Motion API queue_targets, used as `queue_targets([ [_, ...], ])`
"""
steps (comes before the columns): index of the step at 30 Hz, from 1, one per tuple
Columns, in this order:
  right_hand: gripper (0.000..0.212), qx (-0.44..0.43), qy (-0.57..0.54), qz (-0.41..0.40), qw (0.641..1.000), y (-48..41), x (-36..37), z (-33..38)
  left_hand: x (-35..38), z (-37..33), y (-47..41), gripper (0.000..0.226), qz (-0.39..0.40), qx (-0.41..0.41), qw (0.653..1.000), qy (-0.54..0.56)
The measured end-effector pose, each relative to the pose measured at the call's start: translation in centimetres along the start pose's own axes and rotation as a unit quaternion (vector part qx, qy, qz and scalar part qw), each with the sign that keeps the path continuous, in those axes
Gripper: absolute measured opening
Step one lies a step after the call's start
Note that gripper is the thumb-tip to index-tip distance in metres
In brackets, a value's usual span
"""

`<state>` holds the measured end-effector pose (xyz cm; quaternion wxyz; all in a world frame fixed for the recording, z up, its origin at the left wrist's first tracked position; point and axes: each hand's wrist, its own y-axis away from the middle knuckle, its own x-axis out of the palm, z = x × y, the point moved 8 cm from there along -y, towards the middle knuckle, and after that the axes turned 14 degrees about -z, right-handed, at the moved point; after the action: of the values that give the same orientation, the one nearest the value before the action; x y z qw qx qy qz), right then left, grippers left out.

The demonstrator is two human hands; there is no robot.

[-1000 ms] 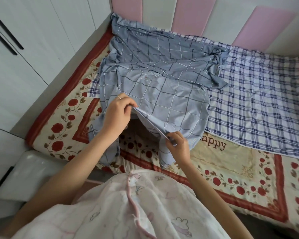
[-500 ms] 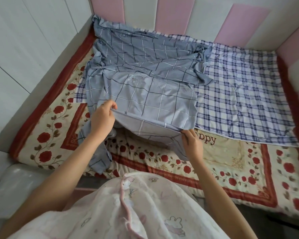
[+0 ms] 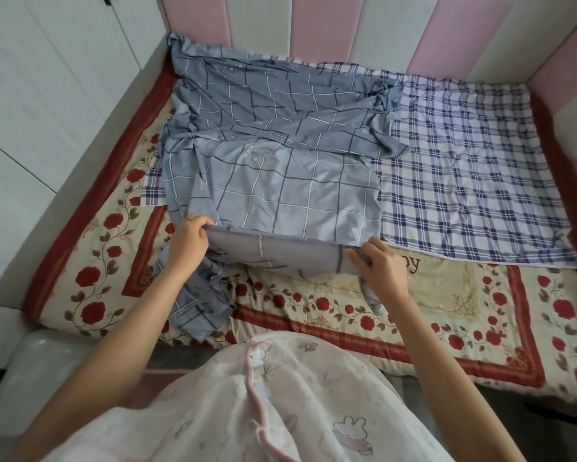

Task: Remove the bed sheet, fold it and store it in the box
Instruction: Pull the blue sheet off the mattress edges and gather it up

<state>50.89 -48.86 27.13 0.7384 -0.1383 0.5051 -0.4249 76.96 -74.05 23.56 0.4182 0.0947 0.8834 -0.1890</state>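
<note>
My left hand [image 3: 187, 243] and right hand [image 3: 382, 266] each pinch the near folded edge of the grey checked bed sheet [image 3: 280, 191], fingers curled round the cloth. It lies bunched over the plaid blanket [image 3: 463, 195] toward the bed's left side.

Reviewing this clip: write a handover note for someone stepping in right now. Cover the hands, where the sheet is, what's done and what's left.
Left hand: grips the near edge of the blue-grey sheet at its left end.
Right hand: pinches the same edge at its right end.
Sheet: loose and rumpled, partly doubled over, lying on the plaid cloth and the floral quilt; near edge lifted.
Done: sheet pulled loose, first fold begun.
Left: finish folding, then store it in the box, which is not clearly in view.
</note>
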Motion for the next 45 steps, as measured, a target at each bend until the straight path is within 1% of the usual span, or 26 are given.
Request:
queue_targets([
  [3, 0.043, -0.034, 0.001, -0.001, 0.999, -1.0, -0.3, 1.2, -0.7, 0.6, -0.1, 0.028, -0.029, -0.013, 0.999, 0.002],
  [5, 0.04, -0.006, 0.01, 0.026, 1.0, -1.9, -0.2, 1.4, -1.0, 0.6, -0.1, 0.026, -0.041, -0.009, 0.999, 0.006],
  [8, 0.035, 0.048, 0.023, 0.091, 0.994, -2.0, 0.5, 0.3, -1.0, 0.9, -0.3, 0.025, -0.043, -0.011, 0.999, 0.01],
  [10, 0.032, 0.049, 0.029, 0.114, 0.992, -2.5, 0.6, -0.2, -1.2, 1.3, -0.4, 0.025, -0.051, -0.015, 0.999, 0.004],
  [13, 0.029, 0.025, 0.045, 0.14, 0.989, -3.1, 0.8, -0.5, -1.4, 1.2, -0.5, 0.026, -0.052, -0.003, 0.999, 0.002],
  [14, 0.031, 0.022, 0.052, 0.158, 0.986, -3.3, 1.0, -0.7, -1.4, 1.0, -0.6, 0.026, -0.052, 0.002, 0.999, 0.005],
  [15, 0.039, 0.015, 0.061, 0.181, 0.982, -3.5, 1.2, -1.0, -1.4, 0.9, -0.7, 0.026, -0.052, 0.007, 0.999, 0.007],
  [16, 0.048, 0.003, 0.07, 0.21, 0.975, -3.5, 1.6, -1.2, -1.4, 0.9, -0.6, 0.026, -0.052, 0.008, 0.999, 0.008],
  [17, 0.05, -0.01, 0.085, 0.249, 0.965, -3.4, 2.0, -1.4, -1.4, 1.1, -0.5, 0.025, -0.054, 0.003, 0.999, 0.006],
  [20, 0.04, -0.03, 0.147, 0.386, 0.91, -1.8, 4.0, -3.0, -1.5, 1.9, -0.8, 0.022, -0.077, -0.023, 0.997, -0.005],
  [22, 0.033, -0.004, 0.166, 0.433, 0.886, -1.4, 4.6, -4.7, -1.3, 1.6, -1.3, 0.021, -0.078, -0.022, 0.997, -0.007],
  [23, 0.027, 0.017, 0.164, 0.436, 0.885, -1.5, 4.6, -5.5, -1.2, 1.5, -1.5, 0.02, -0.074, -0.023, 0.997, -0.009],
  [24, 0.019, 0.045, 0.149, 0.415, 0.896, -1.9, 4.5, -6.2, -1.2, 1.4, -1.5, 0.021, -0.069, -0.023, 0.997, -0.011],
  [25, 0.015, 0.082, 0.121, 0.368, 0.918, -2.6, 4.0, -6.8, -1.1, 1.3, -1.5, 0.021, -0.066, -0.022, 0.997, -0.012],
  [26, 0.013, 0.125, 0.085, 0.302, 0.941, -3.4, 3.2, -7.4, -1.0, 1.3, -1.5, 0.021, -0.066, -0.023, 0.998, -0.01],
  [27, 0.011, 0.163, 0.049, 0.238, 0.956, -4.1, 2.4, -8.0, -1.0, 1.4, -1.4, 0.02, -0.068, -0.025, 0.997, -0.007],
  [28, 0.01, 0.191, 0.026, 0.195, 0.962, -4.3, 1.8, -8.7, -1.1, 1.5, -1.4, 0.02, -0.07, -0.029, 0.997, -0.005],
  [29, 0.012, 0.208, 0.027, 0.181, 0.961, -4.2, 1.6, -9.4, -1.0, 1.7, -1.4, 0.02, -0.071, -0.035, 0.997, -0.005],
  [32, 0.036, 0.249, 0.067, 0.183, 0.949, -2.9, 1.5, -11.4, -0.7, 2.3, -1.6, 0.021, -0.067, -0.054, 0.996, -0.015],
  [34, 0.044, 0.27, 0.065, 0.16, 0.947, -2.7, 1.4, -12.0, -0.5, 2.3, -1.6, 0.022, -0.064, -0.06, 0.996, -0.026],
  [36, 0.039, 0.283, 0.053, 0.165, 0.943, -2.7, 1.9, -12.3, -0.2, 2.4, -1.3, 0.023, -0.059, -0.069, 0.995, -0.037],
  [39, 0.011, 0.292, 0.016, 0.194, 0.936, -2.5, 2.8, -12.6, -0.2, 3.1, -1.0, 0.024, -0.061, -0.093, 0.993, -0.036],
  [40, 0.007, 0.292, 0.012, 0.201, 0.935, -2.5, 2.9, -12.7, -0.3, 3.5, -1.0, 0.024, -0.06, -0.099, 0.993, -0.035],
  [42, 0.009, 0.292, 0.004, 0.186, 0.938, -3.1, 2.4, -13.0, -0.4, 3.9, -1.0, 0.025, -0.052, -0.107, 0.992, -0.036],
  [45, 0.022, 0.309, -0.03, 0.084, 0.947, -4.4, 0.7, -12.8, -0.4, 3.3, -1.0, 0.025, -0.046, -0.106, 0.993, -0.034],
])
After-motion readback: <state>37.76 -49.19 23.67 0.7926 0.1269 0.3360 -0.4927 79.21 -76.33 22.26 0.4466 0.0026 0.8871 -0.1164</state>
